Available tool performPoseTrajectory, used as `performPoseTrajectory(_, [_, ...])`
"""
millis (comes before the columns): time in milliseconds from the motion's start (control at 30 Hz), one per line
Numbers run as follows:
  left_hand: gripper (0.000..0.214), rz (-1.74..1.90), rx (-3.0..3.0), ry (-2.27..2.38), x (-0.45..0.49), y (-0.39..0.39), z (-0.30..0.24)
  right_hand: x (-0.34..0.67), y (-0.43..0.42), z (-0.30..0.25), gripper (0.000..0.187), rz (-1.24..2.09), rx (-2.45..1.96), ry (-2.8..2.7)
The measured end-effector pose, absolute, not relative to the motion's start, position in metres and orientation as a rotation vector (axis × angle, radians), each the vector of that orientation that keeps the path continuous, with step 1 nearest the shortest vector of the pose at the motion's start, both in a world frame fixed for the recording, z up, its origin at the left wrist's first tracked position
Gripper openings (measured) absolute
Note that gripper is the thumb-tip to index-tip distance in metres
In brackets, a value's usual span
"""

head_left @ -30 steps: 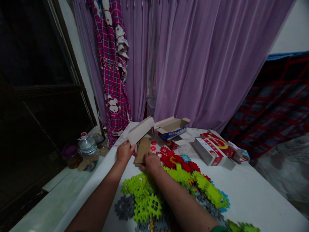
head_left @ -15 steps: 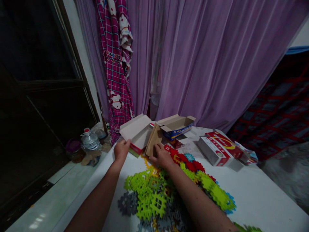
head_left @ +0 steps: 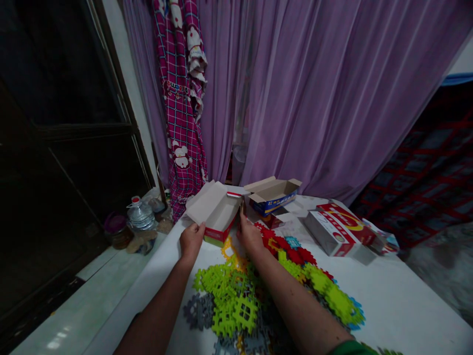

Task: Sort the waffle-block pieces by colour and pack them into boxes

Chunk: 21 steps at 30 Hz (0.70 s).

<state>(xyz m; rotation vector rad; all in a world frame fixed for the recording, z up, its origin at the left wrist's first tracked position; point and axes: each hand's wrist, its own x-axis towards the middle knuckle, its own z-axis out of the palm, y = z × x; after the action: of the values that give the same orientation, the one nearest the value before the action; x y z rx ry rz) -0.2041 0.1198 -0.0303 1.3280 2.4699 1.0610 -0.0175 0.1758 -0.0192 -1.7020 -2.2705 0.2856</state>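
Observation:
A shallow box (head_left: 218,235) with red and green sides and a pale inside lies with its lid tipped back to the left. My left hand (head_left: 192,240) pinches its near left corner. Beside the box's right wall is my right hand (head_left: 250,236), fingers pointing away from me. It holds a brown cardboard piece (head_left: 242,204), now seen edge-on and mostly hidden by the fingers. Just in front of the box lie yellow plastic pieces (head_left: 228,249). A heap of lime-green notched plastic pieces (head_left: 221,281) spreads below my wrists.
Right of my hand stands an open blue box (head_left: 275,201). Red plastic pieces (head_left: 291,249) lie before it. A red-and-white box (head_left: 334,231) is further right on the white table (head_left: 399,291). Grey pieces (head_left: 199,310) lie near me; a water jug (head_left: 141,215) stands at left.
The brown cardboard piece has turned from a tilted, broad view to edge-on, and my right hand has shifted forward along it. The box's inside shows more fully. My left hand stays at its corner.

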Motion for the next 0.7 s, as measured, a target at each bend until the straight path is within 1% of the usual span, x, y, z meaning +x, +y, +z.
performPoseTrajectory(167, [0.039, 1.057, 1.341, 2.506, -0.211, 0.12, -0.039, 0.0, 0.175, -0.014, 0.053, 0.12, -1.82, -2.076])
performPoseTrajectory(367, [0.04, 1.054, 1.341, 2.531, -0.207, 0.117, -0.042, 0.011, 0.158, 0.008, 0.048, -0.098, -1.751, -1.925])
performPoseTrajectory(500, [0.037, 1.038, 1.434, 2.549, -0.197, 0.114, -0.038, -0.004, 0.147, 0.043, 0.047, -0.232, -1.64, -2.124])
performPoseTrajectory(600, [0.033, 1.006, 1.503, 2.553, -0.188, 0.112, -0.034, -0.026, 0.147, 0.061, 0.043, -0.196, -1.551, -2.4])
performPoseTrajectory(700, [0.032, 0.993, 1.559, 2.535, -0.182, 0.11, -0.032, -0.044, 0.154, 0.061, 0.037, -0.126, -1.463, -2.519])
